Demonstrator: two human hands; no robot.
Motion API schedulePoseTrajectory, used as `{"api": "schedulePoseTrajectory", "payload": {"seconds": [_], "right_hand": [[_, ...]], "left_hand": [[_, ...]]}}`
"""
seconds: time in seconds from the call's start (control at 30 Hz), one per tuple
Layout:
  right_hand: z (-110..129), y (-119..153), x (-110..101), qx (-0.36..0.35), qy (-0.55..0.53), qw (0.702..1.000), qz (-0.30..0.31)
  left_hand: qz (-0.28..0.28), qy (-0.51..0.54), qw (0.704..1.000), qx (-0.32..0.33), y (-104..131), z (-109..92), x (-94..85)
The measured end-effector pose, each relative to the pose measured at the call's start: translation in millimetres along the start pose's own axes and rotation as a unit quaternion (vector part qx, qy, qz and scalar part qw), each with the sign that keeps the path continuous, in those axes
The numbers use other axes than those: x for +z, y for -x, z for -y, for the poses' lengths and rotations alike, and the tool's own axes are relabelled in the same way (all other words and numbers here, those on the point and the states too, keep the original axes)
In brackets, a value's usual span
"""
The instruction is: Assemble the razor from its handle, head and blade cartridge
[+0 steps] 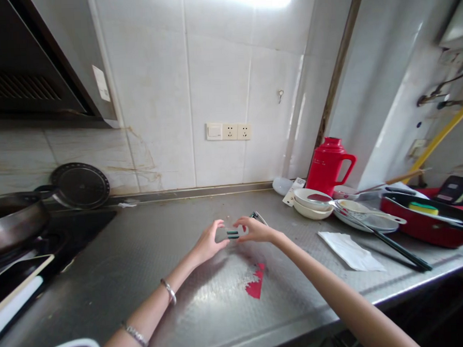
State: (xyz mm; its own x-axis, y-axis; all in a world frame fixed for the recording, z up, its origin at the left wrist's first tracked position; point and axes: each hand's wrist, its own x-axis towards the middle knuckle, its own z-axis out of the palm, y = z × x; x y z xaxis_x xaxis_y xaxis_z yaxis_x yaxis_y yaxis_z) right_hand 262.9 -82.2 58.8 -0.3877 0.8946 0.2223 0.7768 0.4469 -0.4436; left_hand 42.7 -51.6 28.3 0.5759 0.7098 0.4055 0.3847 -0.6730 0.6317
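Above the middle of the steel counter, my left hand (209,241) and my right hand (257,230) face each other with curved fingers. Between them is a small pale, partly see-through piece with dark green stripes (232,234); its exact kind is too small to make out. Thumb and fingers of each hand curl round one end of it. Just behind my right hand lies a shiny metal tool (259,217), mostly covered by the hand. A torn red scrap (256,285) rests on the counter below my hands. Two silver bracelets circle my left forearm.
On the right stand a red thermos jug (326,166), stacked bowls (313,210), a white napkin (352,251) and a red pan (408,226) with a sponge. A stove with a steel pan (12,221) is at left. A white cable (70,346) curves at the lower left.
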Motion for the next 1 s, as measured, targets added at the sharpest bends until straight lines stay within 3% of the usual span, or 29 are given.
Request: {"api": "schedulePoseTrajectory", "payload": {"seconds": [0.13, 0.3, 0.4, 0.53, 0.73, 1.0], "right_hand": [[-23.6, 14.0, -30.1, 0.051, -0.005, 0.999, -0.003], [-88.9, 43.6, -71.8, 0.164, -0.006, 0.986, -0.002], [-125.0, 56.0, -84.5, 0.218, 0.016, 0.976, 0.001], [-147.7, 55.4, -83.1, 0.232, 0.040, 0.972, -0.013], [-152.1, 46.9, -69.8, 0.230, 0.034, 0.972, 0.027], [-165.3, 48.0, -68.5, 0.239, -0.031, 0.969, 0.053]], "left_hand": [[-0.018, -0.012, 1.000, -0.019, 3.7, 1.2, -3.9], [-0.028, -0.041, 0.998, -0.033, 4.3, 8.4, -3.0], [-0.021, -0.050, 0.998, -0.037, 5.1, 8.0, -1.6], [-0.012, -0.058, 0.997, -0.042, 7.4, 4.1, -1.4], [-0.005, -0.064, 0.997, -0.036, 10.1, 1.5, -2.3], [-0.011, -0.060, 0.998, -0.018, 9.7, 2.9, -1.9]]}}
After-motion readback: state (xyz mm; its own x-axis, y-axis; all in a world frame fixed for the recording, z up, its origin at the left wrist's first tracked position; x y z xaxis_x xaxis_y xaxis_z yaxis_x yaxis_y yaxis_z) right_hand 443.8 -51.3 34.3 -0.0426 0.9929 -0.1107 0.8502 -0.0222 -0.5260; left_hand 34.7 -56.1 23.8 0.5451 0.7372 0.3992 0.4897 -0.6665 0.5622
